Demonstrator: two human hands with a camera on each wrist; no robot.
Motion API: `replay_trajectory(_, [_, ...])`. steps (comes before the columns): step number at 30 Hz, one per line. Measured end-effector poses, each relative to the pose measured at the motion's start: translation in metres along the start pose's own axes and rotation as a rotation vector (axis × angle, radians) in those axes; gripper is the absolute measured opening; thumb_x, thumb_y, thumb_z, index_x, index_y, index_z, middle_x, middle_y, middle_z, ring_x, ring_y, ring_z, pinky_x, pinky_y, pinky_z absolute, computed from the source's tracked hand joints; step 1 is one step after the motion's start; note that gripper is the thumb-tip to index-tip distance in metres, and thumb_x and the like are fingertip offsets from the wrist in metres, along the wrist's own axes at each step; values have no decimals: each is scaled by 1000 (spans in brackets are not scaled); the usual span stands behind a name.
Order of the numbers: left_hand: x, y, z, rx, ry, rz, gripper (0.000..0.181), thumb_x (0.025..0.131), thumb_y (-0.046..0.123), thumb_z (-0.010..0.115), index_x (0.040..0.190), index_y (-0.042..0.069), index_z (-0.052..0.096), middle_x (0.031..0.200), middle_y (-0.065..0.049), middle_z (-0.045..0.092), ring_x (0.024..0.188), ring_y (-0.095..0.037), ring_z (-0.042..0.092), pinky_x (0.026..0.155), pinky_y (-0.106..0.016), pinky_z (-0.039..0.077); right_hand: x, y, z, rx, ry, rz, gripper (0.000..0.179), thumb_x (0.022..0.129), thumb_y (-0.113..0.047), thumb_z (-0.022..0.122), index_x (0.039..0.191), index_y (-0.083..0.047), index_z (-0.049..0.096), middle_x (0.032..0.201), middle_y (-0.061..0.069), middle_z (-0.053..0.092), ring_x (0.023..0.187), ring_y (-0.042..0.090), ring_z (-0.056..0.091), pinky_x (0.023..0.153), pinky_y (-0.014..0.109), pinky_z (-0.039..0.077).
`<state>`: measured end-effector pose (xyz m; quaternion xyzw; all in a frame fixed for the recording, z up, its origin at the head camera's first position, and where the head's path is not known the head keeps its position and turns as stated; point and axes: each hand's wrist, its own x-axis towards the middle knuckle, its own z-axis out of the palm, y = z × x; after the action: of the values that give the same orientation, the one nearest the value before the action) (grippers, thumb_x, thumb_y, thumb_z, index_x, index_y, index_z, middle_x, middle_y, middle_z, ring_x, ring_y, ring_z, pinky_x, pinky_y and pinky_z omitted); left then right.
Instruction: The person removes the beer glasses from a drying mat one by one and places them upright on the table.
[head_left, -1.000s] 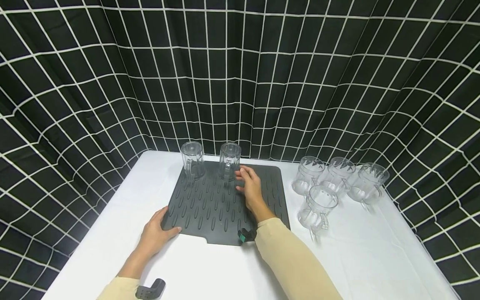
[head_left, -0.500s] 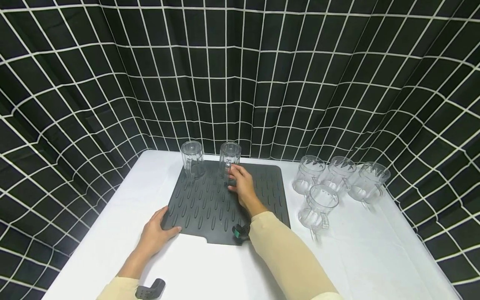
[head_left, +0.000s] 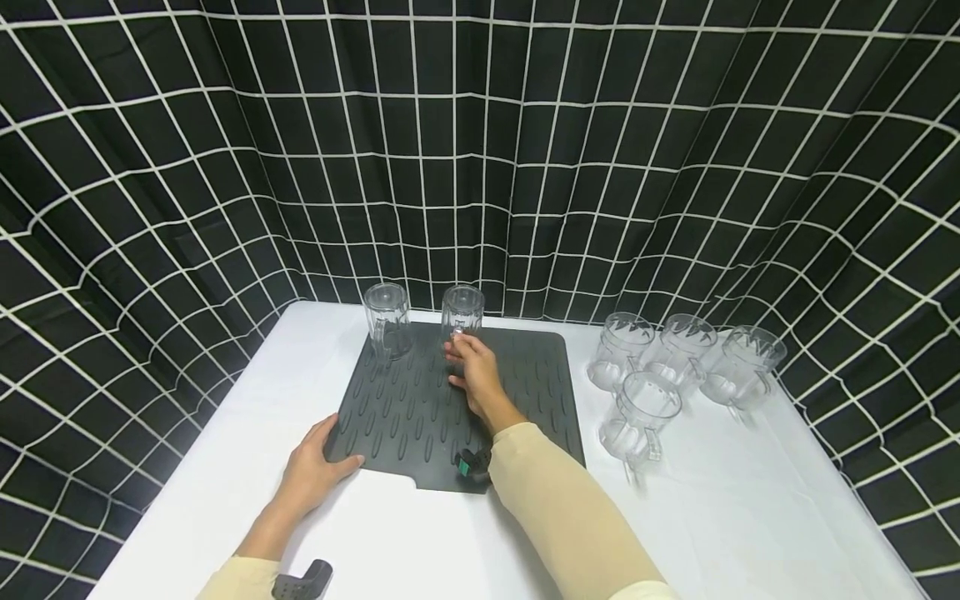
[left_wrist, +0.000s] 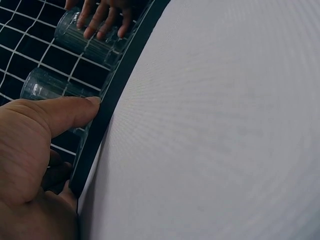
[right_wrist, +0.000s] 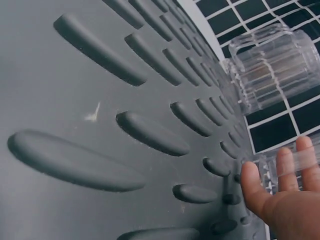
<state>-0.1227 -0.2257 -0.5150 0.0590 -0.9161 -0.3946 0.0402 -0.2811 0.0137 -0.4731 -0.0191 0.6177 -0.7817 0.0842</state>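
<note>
Two clear glass mugs stand upside down at the back of a dark grey ribbed mat: a left mug (head_left: 387, 321) and a right mug (head_left: 462, 307). My right hand (head_left: 475, 375) is at the front of the right mug, by its handle side, with fingers extended and spread. In the right wrist view the fingers (right_wrist: 285, 170) lie against or just before the glass; firm contact is hard to tell. My left hand (head_left: 311, 462) rests at the near left corner of the mat (head_left: 405, 417), thumb on the front edge, straight fingers along the left side.
Several upright glass mugs stand close together on the white table at the right, the nearest mug (head_left: 641, 412) in front of the others. A black curtain (head_left: 480, 167) with a white grid encloses the back and sides. Each wrist wears a black strap.
My right hand has moved left, from the right mug's right side across to its front. Both mugs on the mat and my left hand have stayed in place.
</note>
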Motion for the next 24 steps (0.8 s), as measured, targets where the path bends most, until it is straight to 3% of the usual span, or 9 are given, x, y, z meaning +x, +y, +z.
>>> replay_trajectory(12, [2,-3,2,-17,-4,0,86,84,27,75,149,-3,26,152,-25,25,137,-46,24,110,-58,21,2,5,2,23,120,-51,26,100,-19,54,110,1,66,87,5,68,102,35,63,88,56,49])
replay_trajectory(18, [2,-3,1,-19,-12,-1,87,84,28,75,150,-2,26,153,-24,24,137,-45,24,111,-56,21,-2,5,1,78,150,-110,19,98,-17,59,96,-1,69,79,5,67,85,24,67,86,53,52])
replay_trajectory(24, [1,-1,0,-5,-6,6,87,84,28,75,149,-3,26,153,-24,25,137,-45,25,111,-56,22,-9,2,-1,127,155,-188,19,96,-12,61,93,5,69,74,7,65,73,17,64,73,45,58])
